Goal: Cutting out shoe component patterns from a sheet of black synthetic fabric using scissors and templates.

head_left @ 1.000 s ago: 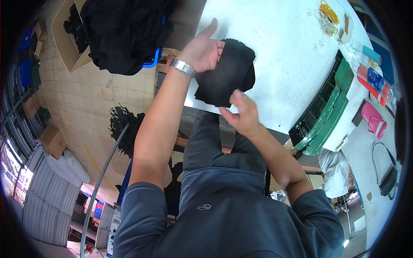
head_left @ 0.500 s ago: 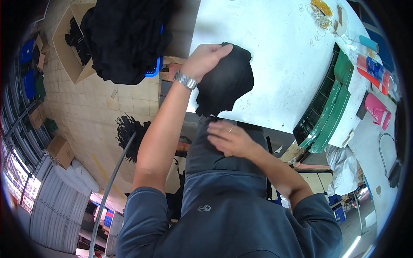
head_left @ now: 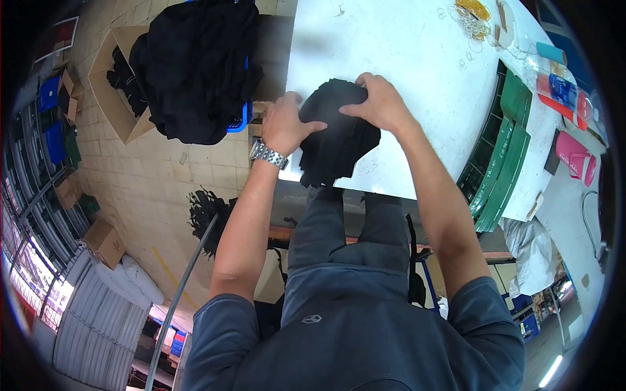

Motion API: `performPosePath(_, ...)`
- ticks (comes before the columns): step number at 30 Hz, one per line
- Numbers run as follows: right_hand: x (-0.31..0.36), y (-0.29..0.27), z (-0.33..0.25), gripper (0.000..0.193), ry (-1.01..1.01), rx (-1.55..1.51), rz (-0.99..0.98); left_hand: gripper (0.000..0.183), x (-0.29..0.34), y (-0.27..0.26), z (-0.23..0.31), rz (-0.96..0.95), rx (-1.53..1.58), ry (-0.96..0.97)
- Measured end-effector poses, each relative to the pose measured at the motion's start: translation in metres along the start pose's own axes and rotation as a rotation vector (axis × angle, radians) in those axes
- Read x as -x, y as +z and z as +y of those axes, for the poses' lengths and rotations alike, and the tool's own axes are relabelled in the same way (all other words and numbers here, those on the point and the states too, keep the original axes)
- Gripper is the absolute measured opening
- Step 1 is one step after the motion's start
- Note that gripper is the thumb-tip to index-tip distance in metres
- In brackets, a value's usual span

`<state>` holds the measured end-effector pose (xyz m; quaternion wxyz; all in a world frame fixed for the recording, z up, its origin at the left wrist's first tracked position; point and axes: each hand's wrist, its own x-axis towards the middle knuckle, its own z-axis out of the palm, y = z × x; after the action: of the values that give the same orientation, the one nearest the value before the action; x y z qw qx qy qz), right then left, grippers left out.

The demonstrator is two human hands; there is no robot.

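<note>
A stack of black cloth pieces lies at the near left edge of the white table, its layers fanned unevenly toward me. My left hand, with a metal watch on the wrist, holds the stack's left side, the thumb resting on top. Across from it, my right hand grips the far right side, thumb on the upper face and fingers curled over the rim. Both hands' fingertips are partly hidden at the edges of the cloth.
Left of the table, a heap of black cloth fills a blue basket beside an open cardboard box. Green plastic trays stand at the right. Rubber bands lie at the far right. A metal pole slants at lower left.
My right hand has come up from near my lap to the stack's far right side. The left hand has shifted from the stack's far edge down to its left side.
</note>
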<state>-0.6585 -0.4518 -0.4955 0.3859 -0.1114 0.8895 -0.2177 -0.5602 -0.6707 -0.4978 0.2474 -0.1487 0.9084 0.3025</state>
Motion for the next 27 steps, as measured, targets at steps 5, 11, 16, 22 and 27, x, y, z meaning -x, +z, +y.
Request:
performPosePath(5, 0.043, 0.028, 0.019, 0.072, -0.024, -0.254, 0.504, 0.063, -0.001, -0.008, 0.003, -0.195, 0.032, -0.086)
performPosePath(11, 0.094, 0.082, 0.029, 0.041, 0.169, -0.319, 0.481, 0.063, 0.011, 0.005, 0.005, -0.156, 0.013, -0.128)
performPosePath(16, 0.08, 0.089, 0.016, 0.032, 0.232, -0.17, 0.564, 0.062, 0.017, 0.029, 0.001, 0.085, 0.207, -0.009)
performPosePath(22, 0.089, 0.099, 0.017, 0.02, 0.287, -0.62, 0.509, 0.056, 0.028, 0.036, 0.015, 0.116, 0.186, -0.11)
performPosePath(27, 0.082, 0.112, 0.012, 0.022, 0.241, -0.945, 0.686, 0.05, 0.034, 0.042, 0.033, 0.133, 0.197, -0.094)
